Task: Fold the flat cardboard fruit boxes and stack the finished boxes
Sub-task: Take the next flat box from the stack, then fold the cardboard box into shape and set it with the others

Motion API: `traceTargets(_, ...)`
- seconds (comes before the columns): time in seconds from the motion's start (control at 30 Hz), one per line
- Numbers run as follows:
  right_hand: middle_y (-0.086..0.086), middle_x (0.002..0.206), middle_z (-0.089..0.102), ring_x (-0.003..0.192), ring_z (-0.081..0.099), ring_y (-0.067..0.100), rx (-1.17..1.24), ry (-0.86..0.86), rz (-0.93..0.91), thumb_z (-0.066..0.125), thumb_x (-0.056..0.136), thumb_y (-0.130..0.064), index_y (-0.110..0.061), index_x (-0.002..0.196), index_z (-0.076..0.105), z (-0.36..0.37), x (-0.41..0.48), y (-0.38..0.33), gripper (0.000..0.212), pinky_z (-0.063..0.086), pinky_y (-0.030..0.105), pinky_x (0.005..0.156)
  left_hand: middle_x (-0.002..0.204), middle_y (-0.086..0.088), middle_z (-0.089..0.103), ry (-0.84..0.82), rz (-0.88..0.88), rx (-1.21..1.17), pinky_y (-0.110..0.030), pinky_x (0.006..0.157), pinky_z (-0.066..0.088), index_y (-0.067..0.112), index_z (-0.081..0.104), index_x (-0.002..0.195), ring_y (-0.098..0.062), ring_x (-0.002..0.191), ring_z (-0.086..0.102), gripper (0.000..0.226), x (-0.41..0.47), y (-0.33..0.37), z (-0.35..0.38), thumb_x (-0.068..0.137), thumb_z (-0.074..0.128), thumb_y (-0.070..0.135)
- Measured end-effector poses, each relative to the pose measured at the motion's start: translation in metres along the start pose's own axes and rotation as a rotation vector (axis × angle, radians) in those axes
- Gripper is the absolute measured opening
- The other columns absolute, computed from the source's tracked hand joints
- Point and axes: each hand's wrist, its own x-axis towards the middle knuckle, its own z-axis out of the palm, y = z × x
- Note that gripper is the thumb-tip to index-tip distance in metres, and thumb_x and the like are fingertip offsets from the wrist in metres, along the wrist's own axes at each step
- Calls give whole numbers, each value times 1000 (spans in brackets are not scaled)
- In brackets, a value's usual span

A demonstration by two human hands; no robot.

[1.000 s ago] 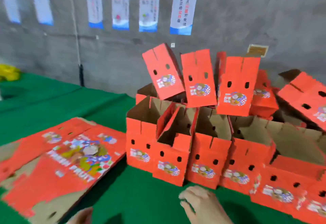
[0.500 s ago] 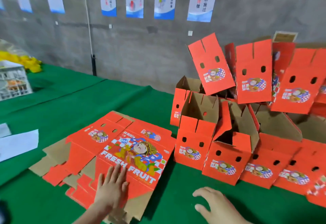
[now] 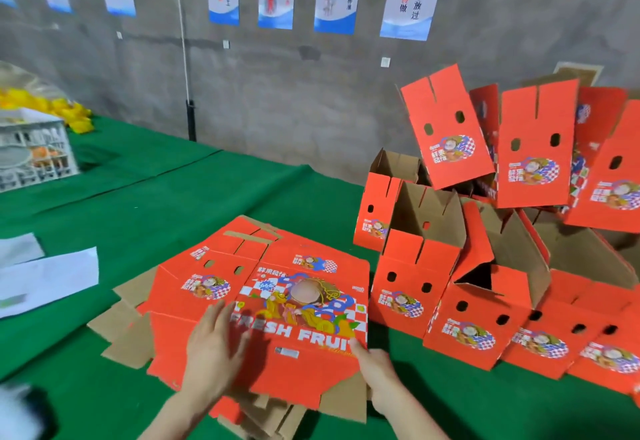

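Cardboard (image 3: 311,374) (probably "FRESH FRUIT"), left hand (image 3: 214,342) flat atop

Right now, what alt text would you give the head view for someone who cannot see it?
Two hands work the top flat box of a stack on a green table: the left hand presses flat on its printed face, and the right hand pinches its near edge. To the right, folded red boxes are piled up.

A stack of flat boxes (image 3: 277,304) is lying near the middle of the tabletop (image 3: 194,197). Just to its right, folded boxes (image 3: 414,287) are standing in a cluster, with more leaning on top of them farther back. Paper sheets (image 3: 45,280) are lying to the left, and a crate (image 3: 34,155) is sitting far left.
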Motion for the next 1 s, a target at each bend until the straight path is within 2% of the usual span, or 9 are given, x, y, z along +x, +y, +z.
traceTargets(0.07, 17, 89, 70, 71, 66, 26, 143, -35, -29, 50, 100, -29, 1, 102, 61, 3, -14, -26, 32, 48, 27, 56, 145, -11, 44, 27, 94, -4, -42, 113, 27, 8, 52, 133, -26, 136, 38, 98, 11, 9, -21, 69, 18, 74)
traceTargets(0.17, 14, 73, 64, 47, 63, 23, 277, -51, -41, 52, 99, -21, -4, 95, 56, 0, -39, -67, 18, 43, 21, 34, 139, -4, 51, -25, 323, 18, -48, 115, 24, 14, 55, 131, -21, 134, 42, 106, 17, 32, -56, 71, 11, 89)
traceTargets(0.3, 20, 76, 60, 59, 60, 26, 645, -164, -8, 53, 96, -6, -2, 89, 50, -12, -71, -109, 9, 43, 21, 30, 122, -5, 64, 129, 690, 279, -62, 96, 38, 14, 56, 128, -27, 114, 60, 84, 29, 53, -101, 73, 42, 76)
traceTargets(0.4, 14, 59, 52, 34, 48, 12, 803, -396, 25, 45, 95, -3, -2, 87, 48, -24, -90, -122, 9, 33, 14, 26, 119, -12, 64, 284, 652, 252, -59, 97, 37, 7, 53, 130, -32, 107, 63, 87, 59, 75, -132, 65, 62, 66)
traceTargets(0.47, 12, 52, 49, 28, 43, 10, 842, -498, 13, 46, 82, -1, -2, 82, 48, -31, -104, -126, 2, 31, 13, 25, 102, -12, 69, 283, 655, 164, -53, 94, 43, 2, 62, 116, -32, 96, 66, 89, 79, 96, -152, 66, 53, 76)
traceTargets(0.53, 11, 51, 50, 29, 43, 10, 850, -489, -44, 46, 84, -9, -1, 79, 51, -41, -116, -127, 10, 30, 13, 26, 78, -10, 64, 267, 735, 62, -40, 71, 49, 1, 65, 87, -32, 73, 65, 91, 91, 118, -162, 71, 34, 85)
traceTargets(0.67, 11, 57, 58, 40, 48, 16, 858, -289, -350, 33, 102, -42, -5, 84, 55, -68, -133, -122, 46, 38, 21, 34, 58, -10, 51, 391, 891, -33, -32, 51, 34, 2, 52, 63, -31, 50, 56, 81, 97, 165, -160, 78, 32, 79)
traceTargets(0.83, 3, 87, 71, 64, 65, 15, 235, 245, -1201, 54, 94, -8, -19, 103, 64, -96, -161, -100, 18, 52, 26, 55, 63, -13, 58, 410, 965, -52, -33, 48, 47, 0, 57, 72, -34, 55, 61, 65, 82, 236, -146, 72, 55, 66)
traceTargets(1.0, -21, 108, 54, 78, 58, 1, -299, 609, -1387, 64, 85, -13, -37, 124, 42, -120, -181, -94, 51, 41, 9, 70, 74, -17, 61, 352, 1111, -105, -34, 53, 43, 0, 56, 79, -39, 66, 61, 43, 42, 303, -112, 77, 72, 40)
